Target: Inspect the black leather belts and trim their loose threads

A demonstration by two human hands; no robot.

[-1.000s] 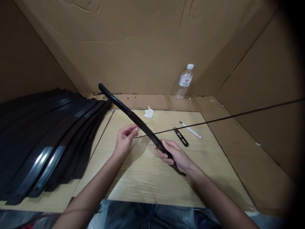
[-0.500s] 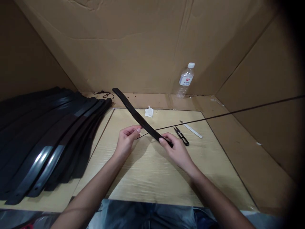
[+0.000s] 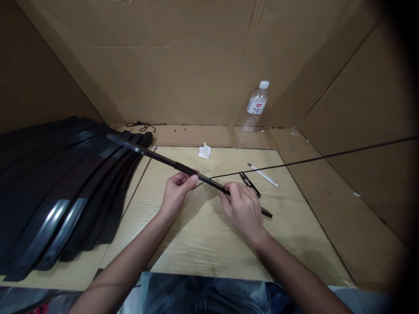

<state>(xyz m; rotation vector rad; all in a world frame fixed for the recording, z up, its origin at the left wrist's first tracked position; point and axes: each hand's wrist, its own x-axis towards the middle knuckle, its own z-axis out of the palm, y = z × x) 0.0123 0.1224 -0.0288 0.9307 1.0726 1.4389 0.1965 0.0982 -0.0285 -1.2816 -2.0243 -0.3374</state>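
A long, thin, curved black strip (image 3: pixel 157 157) is held slantwise over the table, its narrow edge turned up. My left hand (image 3: pixel 178 189) pinches it near the middle, where a dull dark band is wrapped around it. Further right, my right hand (image 3: pixel 244 207) grips the strip, and its end sticks out past the fingers. A dark cord (image 3: pixel 304 160) runs taut from the right edge of view to the strip between my hands. The cord's short end shows below the strip beside my left fingers; whether they pinch it I cannot tell.
Many similar black strips (image 3: pixel 65 174) lie piled at the left. Black thread snips (image 3: pixel 250 185) and a white pencil-like tool (image 3: pixel 265 176) lie right of centre. Behind are a scrap of white paper (image 3: pixel 204 151), a clear bottle (image 3: pixel 256 107) and tangled black cord (image 3: pixel 142 126). Cardboard walls (image 3: pixel 170 78) enclose the table.
The strip has rolled from its flat face onto its edge and swung flatter, its far end lower and further left. My right hand has turned over, with more strip protruding beyond it.
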